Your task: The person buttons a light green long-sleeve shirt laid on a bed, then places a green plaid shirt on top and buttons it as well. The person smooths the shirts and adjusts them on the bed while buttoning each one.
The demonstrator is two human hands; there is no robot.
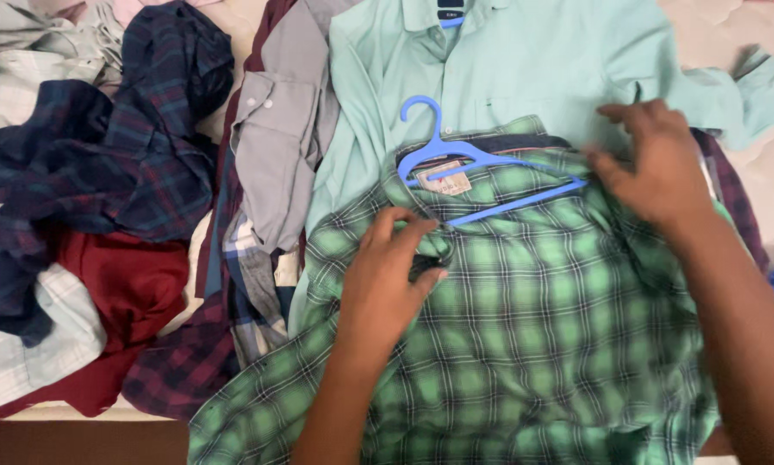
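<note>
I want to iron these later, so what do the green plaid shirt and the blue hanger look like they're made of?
Green plaid shirt: looks like a thin woven cloth, matte, probably cotton or a blend; it creases softly and drapes flat. Blue hanger: appears to be moulded plastic, smooth with a slight sheen, uniform colour, thin rigid arms and hook. The exact fibre cannot be told.

shirt pile (pixel 94 198) crowding left, bare mattress (pixel 770 181) right

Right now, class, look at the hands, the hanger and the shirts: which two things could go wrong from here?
1. The blue hanger sits only partly inside the green plaid shirt; its right arm lies outside the collar, so the shirt may hang crooked or slip off.
2. The left hand pinches the collar while the right hand presses the shoulder, and the mint shirt underneath may be dragged and creased.
</note>
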